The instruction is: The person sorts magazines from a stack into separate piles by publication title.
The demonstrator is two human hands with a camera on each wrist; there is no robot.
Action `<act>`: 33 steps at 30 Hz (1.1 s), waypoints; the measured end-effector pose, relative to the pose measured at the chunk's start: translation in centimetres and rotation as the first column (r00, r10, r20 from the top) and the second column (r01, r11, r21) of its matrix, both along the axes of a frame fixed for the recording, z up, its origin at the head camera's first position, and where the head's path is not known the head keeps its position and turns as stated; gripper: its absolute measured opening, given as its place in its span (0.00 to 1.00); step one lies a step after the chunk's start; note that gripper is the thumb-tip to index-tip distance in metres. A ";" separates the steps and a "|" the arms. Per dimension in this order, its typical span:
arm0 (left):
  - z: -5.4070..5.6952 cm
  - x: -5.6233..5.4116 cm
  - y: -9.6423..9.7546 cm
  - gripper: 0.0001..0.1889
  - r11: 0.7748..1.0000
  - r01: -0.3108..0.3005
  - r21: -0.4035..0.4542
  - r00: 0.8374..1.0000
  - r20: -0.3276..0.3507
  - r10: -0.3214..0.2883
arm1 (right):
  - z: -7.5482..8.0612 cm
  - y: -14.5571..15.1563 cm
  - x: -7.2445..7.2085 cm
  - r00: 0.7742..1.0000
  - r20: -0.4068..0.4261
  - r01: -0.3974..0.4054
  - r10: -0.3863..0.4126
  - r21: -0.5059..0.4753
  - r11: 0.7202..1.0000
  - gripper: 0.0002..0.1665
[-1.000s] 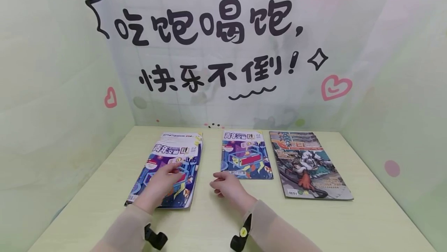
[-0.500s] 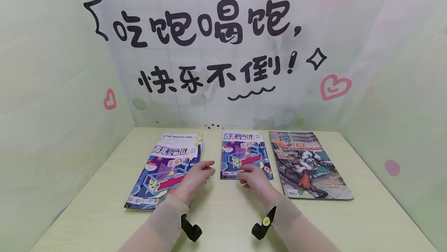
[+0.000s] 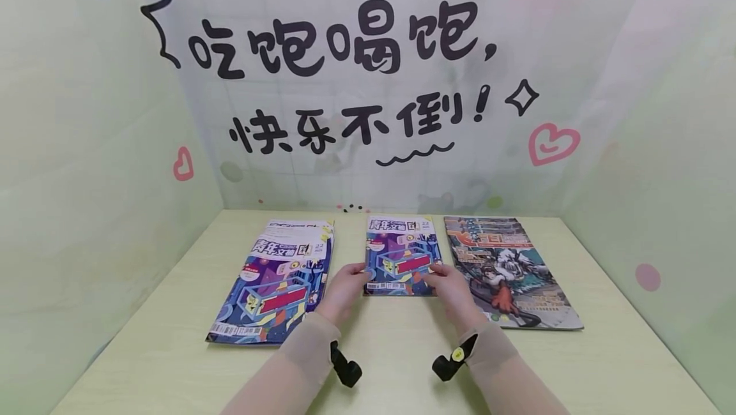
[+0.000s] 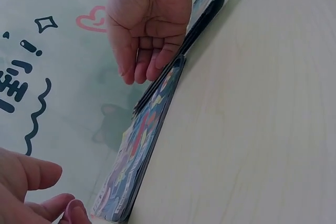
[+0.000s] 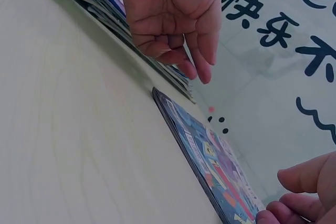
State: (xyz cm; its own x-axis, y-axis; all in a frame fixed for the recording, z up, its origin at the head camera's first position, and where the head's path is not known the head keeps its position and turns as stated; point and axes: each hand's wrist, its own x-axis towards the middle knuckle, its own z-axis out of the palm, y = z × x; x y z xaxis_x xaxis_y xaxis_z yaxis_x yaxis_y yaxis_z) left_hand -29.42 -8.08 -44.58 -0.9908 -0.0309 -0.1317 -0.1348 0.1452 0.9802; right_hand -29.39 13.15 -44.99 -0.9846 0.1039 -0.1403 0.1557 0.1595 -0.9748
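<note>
A purple-and-blue magazine (image 3: 399, 262) lies flat in the middle of the table, cover up. My left hand (image 3: 345, 288) is at its left edge, and my right hand (image 3: 454, 292) reaches its right edge with the thumb over the cover. In the left wrist view, the thumb and fingers of my left hand (image 4: 26, 187) stand apart near the magazine's end. The right wrist view has my right hand (image 5: 307, 190) beside the other end, thumb and fingers separated. Neither hand visibly pinches the magazine; exact contact is hard to tell.
On the left lies a stack of magazines (image 3: 270, 287) with the same purple cover on top. Another stack of magazines (image 3: 512, 274), with fantasy figures on the cover, lies close on the right. A printed backdrop (image 3: 368, 179) closes off the rear of the table (image 3: 397, 364).
My left hand has left the left stack and moved right to the middle magazine. My right hand has moved right and forward to its right edge. The magazines have stayed in place.
</note>
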 end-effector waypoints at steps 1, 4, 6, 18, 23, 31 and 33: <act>-0.1 -0.1 0.2 0.24 1.000 -0.010 0.002 1.000 -0.004 0.010 | -0.1 0.2 -0.1 1.000 -0.004 0.006 -0.006 0.008 1.000 0.28; -0.5 -0.3 0.8 0.24 0.999 -0.044 0.012 0.999 -0.001 0.044 | -0.5 0.8 -0.3 1.000 -0.015 0.028 -0.027 0.059 0.998 0.28; -0.7 -0.5 1.0 0.24 0.998 -0.063 0.016 0.998 -0.001 0.063 | -0.7 1.1 -0.4 0.999 -0.016 0.039 -0.038 0.089 0.995 0.28; -1.7 -1.1 1.6 0.27 0.991 -0.109 -0.078 0.992 0.047 0.113 | -1.7 1.2 -0.9 0.996 -0.038 0.085 -0.078 0.249 0.965 0.27; -1.7 -1.3 1.9 0.24 0.989 -0.084 -0.125 0.993 0.069 0.093 | -1.8 1.2 -0.8 0.997 -0.036 0.079 -0.071 0.279 0.957 0.28; -1.5 -1.2 1.9 0.24 0.986 -0.084 -0.143 0.991 0.095 0.099 | -1.7 0.9 -0.9 0.997 -0.033 0.073 -0.066 0.329 0.942 0.28; -1.5 -1.2 1.9 0.24 0.984 -0.088 -0.152 0.989 0.102 0.104 | -1.5 0.8 -0.8 0.997 -0.029 0.073 -0.067 0.335 0.939 0.29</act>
State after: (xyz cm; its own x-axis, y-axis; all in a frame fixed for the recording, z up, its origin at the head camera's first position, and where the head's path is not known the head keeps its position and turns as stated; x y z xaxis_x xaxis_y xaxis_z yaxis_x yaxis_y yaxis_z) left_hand -30.64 -6.21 -46.05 -0.9622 -0.1524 -0.2258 -0.2601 0.2678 0.9277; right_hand -30.22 13.91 -46.54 -0.9752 0.2105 -0.0685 0.1619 0.4672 -0.8692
